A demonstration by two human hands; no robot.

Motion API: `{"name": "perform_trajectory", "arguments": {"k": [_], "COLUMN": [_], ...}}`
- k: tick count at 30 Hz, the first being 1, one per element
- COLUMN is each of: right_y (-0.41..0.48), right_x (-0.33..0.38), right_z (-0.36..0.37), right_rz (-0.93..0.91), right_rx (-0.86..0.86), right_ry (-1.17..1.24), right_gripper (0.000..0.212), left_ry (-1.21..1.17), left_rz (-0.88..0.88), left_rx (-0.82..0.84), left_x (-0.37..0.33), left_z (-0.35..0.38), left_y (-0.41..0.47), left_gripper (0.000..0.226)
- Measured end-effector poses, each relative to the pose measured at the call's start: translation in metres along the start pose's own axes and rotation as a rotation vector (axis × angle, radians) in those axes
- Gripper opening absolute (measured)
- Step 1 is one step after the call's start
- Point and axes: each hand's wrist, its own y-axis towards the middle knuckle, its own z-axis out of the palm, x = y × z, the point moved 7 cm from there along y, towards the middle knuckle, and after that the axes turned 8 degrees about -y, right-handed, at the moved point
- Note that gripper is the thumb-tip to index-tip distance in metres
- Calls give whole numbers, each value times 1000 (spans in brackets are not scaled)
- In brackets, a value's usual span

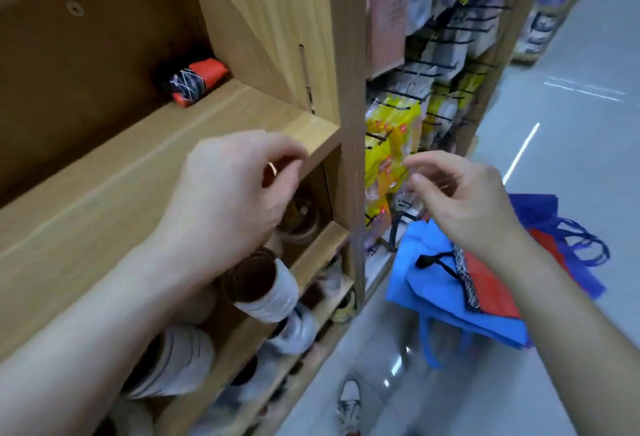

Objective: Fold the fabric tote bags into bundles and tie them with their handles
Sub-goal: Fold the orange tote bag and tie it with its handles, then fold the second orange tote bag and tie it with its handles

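A folded red tote bundle (195, 81) tied with a patterned handle lies at the back of the wooden shelf (138, 155). My left hand (235, 193) hovers over the shelf's front edge, fingers loosely curled, holding nothing. My right hand (464, 200) floats to the right of the shelf post, fingers relaxed and empty. Below it lies a pile of unfolded bags: a light blue tote (433, 300), a red one (488, 286) on top of it, and a dark blue tote (557, 224) with looped handles behind.
Lower shelves hold stacked cups and rolls (263, 286). Hooks with hanging packets (391, 145) fill the rack to the right of the wooden post (353, 124). Pale floor tiles (571, 124) stretch along the aisle; a shoe (349, 404) shows at the bottom.
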Motion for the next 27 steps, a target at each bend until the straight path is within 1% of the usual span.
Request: {"name": "perform_trajectory", "arguments": {"k": [2,6,8,12,15,19,20,23,27], "right_y": [-24,-76,-104,-157,-181,-188,-189,-191,-197], "right_x": [-35,-114,-155,-230,-280,-340,-357,-407,-471], "right_z": [-13,-39,-51,-72,-77,-60,-54,-32,-3], "right_rz": [66,212,305,489,634,757,808,974,1165], "right_rx": [38,105,139,159,125,89,87,75,4], "right_ry": [-95,-285,-329,-424,-416,-354,-329,-253,-124], "right_gripper": [22,26,31,42,48,54,55,52,43], "left_ry": [-46,-106,-144,-212,-265,-444,-457,-485,-497], "left_rz": [57,20,-38,-221,-324,-464,-503,-611,-804], "left_rx": [59,269,362,530,606,730,755,805,922], "left_x": [-15,-16,-13,-1,8,13,17,28,40], "left_z": [42,148,202,305,374,473,500,584,693], "left_y": [-10,-28,-36,-50,-52,-45,-43,-42,-61], "left_gripper": [21,27,27,22,21,20,19,17,24]}}
